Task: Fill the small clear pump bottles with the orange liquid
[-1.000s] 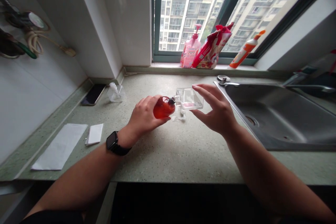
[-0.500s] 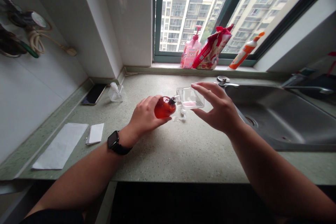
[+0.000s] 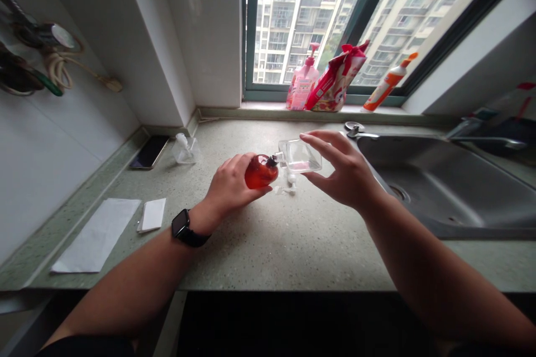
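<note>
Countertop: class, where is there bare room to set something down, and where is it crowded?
Bare countertop lies in front of the hands, between the white paper and sink; crowded where the red bottle meets the clear bottle.

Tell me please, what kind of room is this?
Probably a home kitchen in an apartment: a stainless steel sink, a speckled stone countertop, and a window looking onto apartment towers.
</note>
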Available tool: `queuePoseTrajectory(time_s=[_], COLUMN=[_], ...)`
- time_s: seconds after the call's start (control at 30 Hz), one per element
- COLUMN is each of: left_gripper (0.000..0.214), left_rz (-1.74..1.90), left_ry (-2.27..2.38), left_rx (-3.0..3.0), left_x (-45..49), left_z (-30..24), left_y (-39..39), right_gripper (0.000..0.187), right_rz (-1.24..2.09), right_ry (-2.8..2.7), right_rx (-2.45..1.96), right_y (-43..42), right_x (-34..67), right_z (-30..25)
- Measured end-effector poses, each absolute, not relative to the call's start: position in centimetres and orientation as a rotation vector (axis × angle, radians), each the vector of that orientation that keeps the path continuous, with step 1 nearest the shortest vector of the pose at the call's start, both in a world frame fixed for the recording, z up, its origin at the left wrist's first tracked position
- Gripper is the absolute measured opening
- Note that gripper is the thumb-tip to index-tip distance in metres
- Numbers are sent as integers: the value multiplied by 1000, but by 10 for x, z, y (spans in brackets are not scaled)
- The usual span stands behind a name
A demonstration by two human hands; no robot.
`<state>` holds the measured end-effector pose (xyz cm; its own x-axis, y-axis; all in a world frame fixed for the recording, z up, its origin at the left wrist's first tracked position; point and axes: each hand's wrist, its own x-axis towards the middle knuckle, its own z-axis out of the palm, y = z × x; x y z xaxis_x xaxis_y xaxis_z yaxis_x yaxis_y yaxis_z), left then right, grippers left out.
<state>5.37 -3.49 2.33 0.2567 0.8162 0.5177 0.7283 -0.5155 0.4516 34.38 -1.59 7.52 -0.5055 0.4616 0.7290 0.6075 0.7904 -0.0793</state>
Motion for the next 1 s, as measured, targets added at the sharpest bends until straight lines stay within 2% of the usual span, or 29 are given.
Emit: queuePoseTrajectory(time_s=[1.0], left_gripper=[79], left_rz=[1091], left_ry=[1508], left_rx=[2406], left_x=[50], left_z=[16], left_y=[-29], right_gripper=[88], right_rz=[-275], right_ry=[-2264], right_rx=[-784], right_y=[-10], right_x=[341], right_z=[82])
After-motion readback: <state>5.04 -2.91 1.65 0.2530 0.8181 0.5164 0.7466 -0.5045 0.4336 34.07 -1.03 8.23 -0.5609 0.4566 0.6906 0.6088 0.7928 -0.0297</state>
